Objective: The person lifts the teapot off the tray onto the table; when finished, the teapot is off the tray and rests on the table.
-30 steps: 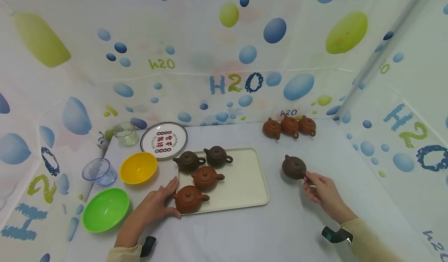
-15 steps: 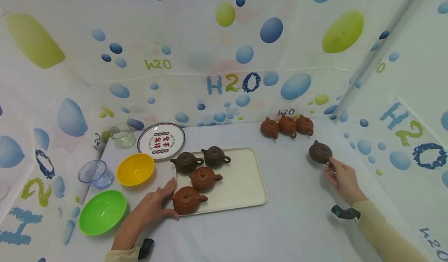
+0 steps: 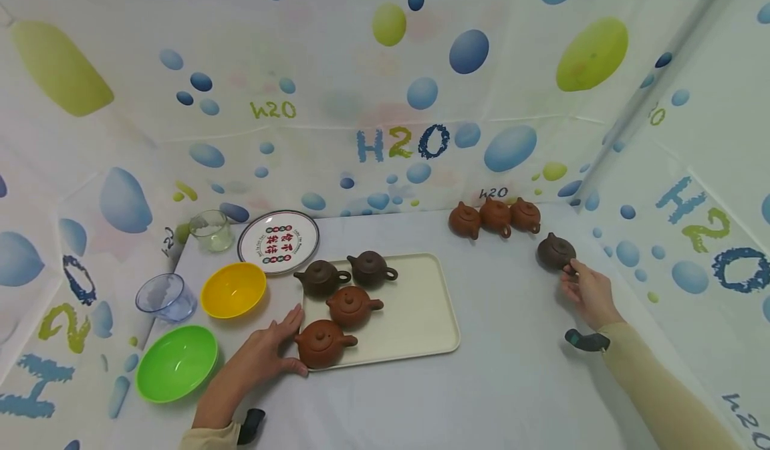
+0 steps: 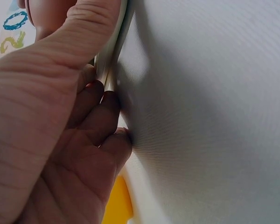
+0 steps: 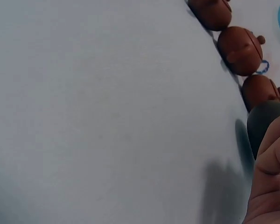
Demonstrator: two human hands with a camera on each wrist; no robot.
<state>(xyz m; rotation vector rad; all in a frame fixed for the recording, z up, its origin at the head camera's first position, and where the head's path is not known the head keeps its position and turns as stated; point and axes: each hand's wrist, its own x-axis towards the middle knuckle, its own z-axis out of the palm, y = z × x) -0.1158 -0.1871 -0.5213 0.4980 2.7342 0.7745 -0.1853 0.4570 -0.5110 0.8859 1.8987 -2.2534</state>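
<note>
Right hand: fingers pinch the handle of a dark brown round clay teapot, set on the white table just beside a row of three reddish clay teapots. Left hand: fingers straight, flat on table, thumb against the cream rectangular tray's left edge.

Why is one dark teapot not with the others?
The dark teapot sits apart, right of the three reddish teapots at the back; the right hand holds its handle. Nothing looks spilled, tipped or broken.
</note>
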